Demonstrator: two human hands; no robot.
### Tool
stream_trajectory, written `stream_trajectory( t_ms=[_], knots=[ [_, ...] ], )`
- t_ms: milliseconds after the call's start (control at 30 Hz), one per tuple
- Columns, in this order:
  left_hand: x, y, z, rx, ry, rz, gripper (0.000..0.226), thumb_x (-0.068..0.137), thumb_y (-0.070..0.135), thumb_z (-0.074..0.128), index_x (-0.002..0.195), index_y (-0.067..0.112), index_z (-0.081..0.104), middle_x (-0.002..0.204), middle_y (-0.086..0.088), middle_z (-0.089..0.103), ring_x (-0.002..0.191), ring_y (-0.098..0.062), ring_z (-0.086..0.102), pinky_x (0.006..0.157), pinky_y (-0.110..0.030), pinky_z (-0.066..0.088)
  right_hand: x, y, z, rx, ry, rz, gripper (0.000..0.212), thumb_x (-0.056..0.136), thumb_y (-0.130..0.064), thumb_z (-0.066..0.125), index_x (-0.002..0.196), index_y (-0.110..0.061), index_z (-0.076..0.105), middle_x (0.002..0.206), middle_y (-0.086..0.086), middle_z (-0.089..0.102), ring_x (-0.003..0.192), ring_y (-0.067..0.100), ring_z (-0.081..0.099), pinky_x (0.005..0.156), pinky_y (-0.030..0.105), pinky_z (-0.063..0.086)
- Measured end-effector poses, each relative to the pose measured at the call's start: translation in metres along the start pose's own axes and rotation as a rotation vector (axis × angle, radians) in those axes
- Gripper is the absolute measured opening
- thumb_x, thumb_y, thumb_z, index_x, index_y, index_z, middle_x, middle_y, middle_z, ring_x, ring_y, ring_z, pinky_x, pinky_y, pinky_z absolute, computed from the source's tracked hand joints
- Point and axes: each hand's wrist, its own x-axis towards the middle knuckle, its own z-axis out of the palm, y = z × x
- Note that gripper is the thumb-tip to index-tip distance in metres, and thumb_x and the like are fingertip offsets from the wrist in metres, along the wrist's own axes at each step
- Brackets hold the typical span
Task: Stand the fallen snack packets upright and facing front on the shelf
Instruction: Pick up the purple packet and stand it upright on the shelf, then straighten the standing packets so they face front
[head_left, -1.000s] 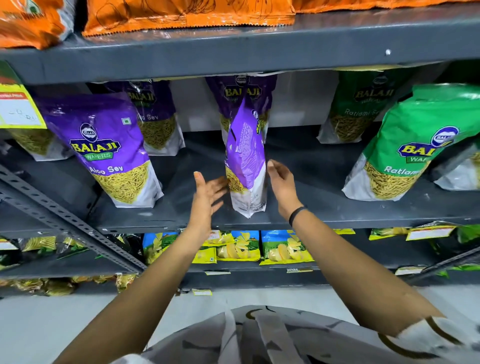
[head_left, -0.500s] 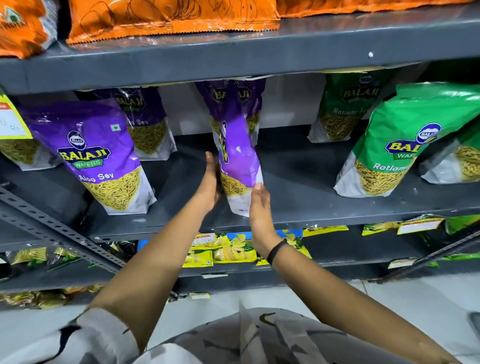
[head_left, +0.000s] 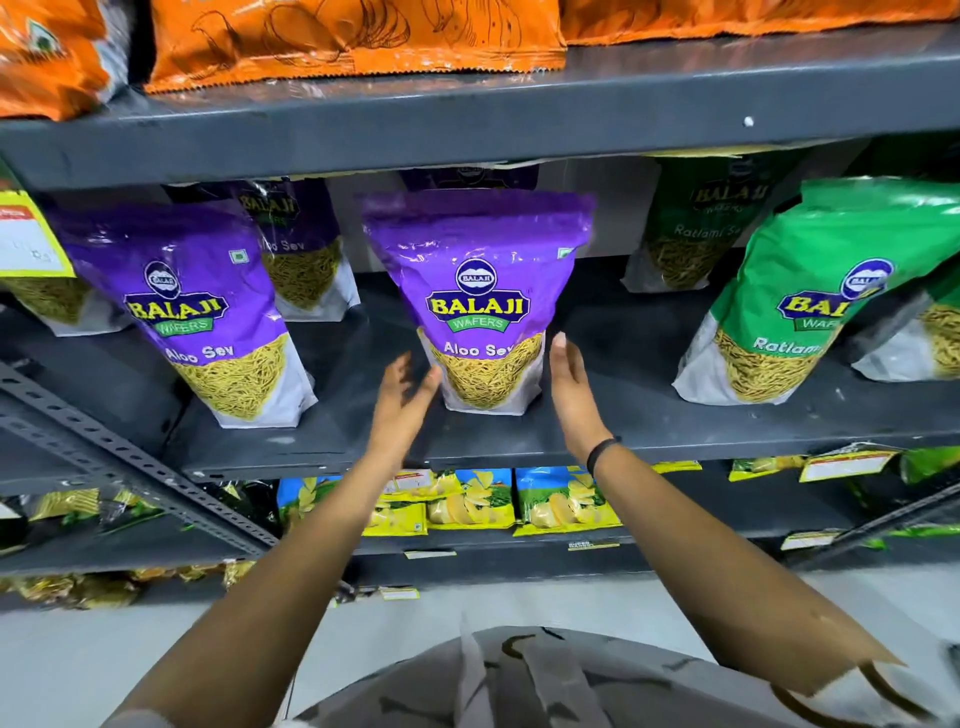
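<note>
A purple Aloo Sev packet stands upright on the grey middle shelf, its printed front towards me. My left hand hovers open at its lower left corner, fingertips close to the pack's edge. My right hand is flat and open beside its lower right edge, near or just touching it. Another purple Aloo Sev packet stands to the left, leaning slightly. More purple packets stand behind, in the back row.
Green Ratlami Sev packets stand on the right of the same shelf. Orange packets lie on the shelf above. Blue and yellow chip packets fill the shelf below. A slanted perforated steel brace crosses at the left.
The middle purple packet was edge-on between my hands; it now faces front and stands upright. Both hands have come off its sides and opened.
</note>
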Motion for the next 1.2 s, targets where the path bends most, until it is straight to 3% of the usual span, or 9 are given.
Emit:
stream_trajectory(
  t_ms=[100, 233, 333, 433, 633, 767, 1033, 1133, 1200],
  knots=[
    [0.023, -0.006, -0.012, 0.128, -0.242, 0.017, 0.086, 0.074, 0.008, 0.076, 0.142, 0.010, 0.024, 0.146, -0.010, 0.039, 0.133, -0.021, 0.040, 0.107, -0.031, 0.036, -0.005, 0.019, -0.010, -0.138, -0.141, -0.085, 0.061, 0.091, -0.036, 0.054, 0.144, -0.022, 0.027, 0.146, -0.004, 0.043, 0.127, 0.006, 0.043, 0.098, 0.013, 0.038],
    [0.039, -0.010, 0.001, 0.152, -0.407, -0.006, 0.093, 0.063, 0.000, 0.082, 0.136, 0.011, 0.026, 0.138, -0.005, 0.046, 0.131, -0.022, 0.044, 0.105, -0.035, 0.041, 0.005, 0.024, -0.015, -0.407, -0.279, -0.134, 0.095, 0.070, -0.021, 0.081, 0.145, -0.018, 0.024, 0.144, 0.005, 0.047, 0.130, 0.019, 0.048, 0.107, 0.037, 0.043],
    [0.046, -0.016, 0.009, 0.162, -0.340, -0.018, 0.099, 0.058, 0.006, 0.086, 0.136, 0.014, 0.026, 0.136, -0.004, 0.048, 0.129, -0.021, 0.045, 0.104, -0.036, 0.042, 0.013, 0.022, -0.012, -0.499, -0.243, -0.098, 0.087, 0.065, -0.020, 0.084, 0.135, -0.010, 0.033, 0.133, 0.013, 0.055, 0.122, 0.030, 0.053, 0.100, 0.048, 0.047],
    [0.048, -0.023, 0.009, 0.175, -0.294, 0.006, 0.103, 0.054, 0.012, 0.089, 0.136, 0.017, 0.028, 0.134, -0.002, 0.051, 0.127, -0.020, 0.047, 0.106, -0.040, 0.042, 0.016, 0.020, -0.007, -0.581, -0.205, -0.119, 0.077, 0.064, -0.022, 0.085, 0.125, -0.006, 0.041, 0.128, 0.014, 0.058, 0.118, 0.031, 0.055, 0.095, 0.046, 0.049],
    [0.039, -0.029, -0.002, 0.214, -0.246, 0.027, 0.106, 0.049, 0.023, 0.091, 0.134, 0.022, 0.027, 0.127, 0.004, 0.052, 0.125, -0.021, 0.049, 0.103, -0.040, 0.044, 0.014, 0.021, -0.003, -0.714, -0.225, -0.153, 0.078, 0.062, -0.031, 0.085, 0.122, -0.006, 0.042, 0.130, 0.014, 0.056, 0.120, 0.033, 0.051, 0.094, 0.054, 0.047],
    [0.028, -0.031, -0.004, 0.285, -0.225, 0.061, 0.107, 0.044, 0.036, 0.088, 0.131, 0.016, 0.029, 0.134, -0.005, 0.053, 0.123, -0.025, 0.051, 0.101, -0.044, 0.046, 0.009, 0.026, -0.007, -0.728, -0.229, -0.184, 0.079, 0.061, -0.032, 0.086, 0.122, -0.006, 0.043, 0.128, 0.015, 0.056, 0.120, 0.032, 0.050, 0.097, 0.051, 0.045],
    [0.017, -0.033, -0.003, 0.300, -0.196, 0.084, 0.092, 0.059, 0.023, 0.087, 0.131, 0.012, 0.032, 0.135, -0.008, 0.052, 0.123, -0.023, 0.050, 0.095, -0.030, 0.043, 0.006, 0.027, -0.009, -0.690, -0.238, -0.205, 0.077, 0.063, -0.030, 0.085, 0.123, -0.007, 0.043, 0.127, 0.013, 0.057, 0.119, 0.031, 0.051, 0.097, 0.048, 0.046],
    [-0.001, -0.037, 0.002, 0.211, -0.082, 0.116, 0.081, 0.061, 0.011, 0.085, 0.126, 0.004, 0.038, 0.128, -0.016, 0.056, 0.118, -0.027, 0.054, 0.096, -0.039, 0.047, 0.005, 0.029, -0.015, -0.623, -0.249, -0.205, 0.076, 0.065, -0.025, 0.084, 0.126, -0.009, 0.042, 0.126, 0.011, 0.058, 0.115, 0.028, 0.055, 0.094, 0.038, 0.048],
    [-0.019, -0.041, 0.008, 0.162, 0.060, 0.153, 0.069, 0.063, 0.008, 0.083, 0.120, 0.004, 0.044, 0.119, -0.015, 0.059, 0.105, -0.025, 0.058, 0.092, -0.044, 0.051, 0.004, 0.031, -0.022, -0.543, -0.252, -0.179, 0.081, 0.066, -0.022, 0.084, 0.133, -0.013, 0.039, 0.127, 0.010, 0.058, 0.116, 0.025, 0.056, 0.099, 0.038, 0.048]
  ],
)
